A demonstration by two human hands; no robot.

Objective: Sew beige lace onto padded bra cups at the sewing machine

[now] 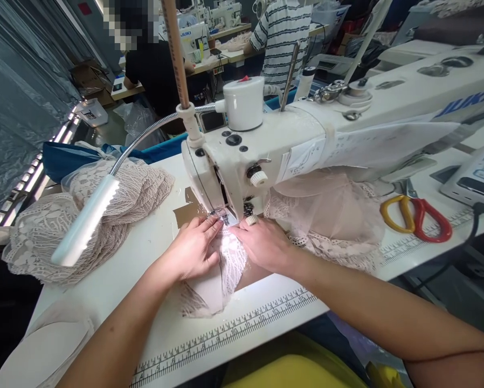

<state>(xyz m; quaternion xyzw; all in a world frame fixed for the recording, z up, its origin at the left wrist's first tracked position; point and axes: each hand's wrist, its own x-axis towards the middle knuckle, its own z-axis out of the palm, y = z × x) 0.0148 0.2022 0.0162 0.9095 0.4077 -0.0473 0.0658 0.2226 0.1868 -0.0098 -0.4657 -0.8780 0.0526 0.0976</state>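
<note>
A pale pink lace piece (233, 258) lies under the needle area of a white sewing machine (262, 132). My left hand (195, 245) rests on the left side of the lace, fingers stretched toward the presser foot (225, 218). From the right, my right hand (264, 242) presses flat on the fabric with its fingertips near the foot. Both hands are open and lie on the cloth rather than gripping it. The machine head partly hides the cloth behind the needle.
Stacked lace pieces (132, 188) lie at the left beside a lit lamp (86, 223). More lace fabric (331, 210) is bunched at the right, near scissors (415, 215). A printed ruler (226, 337) runs along the table's front edge. Two people sit behind the machine.
</note>
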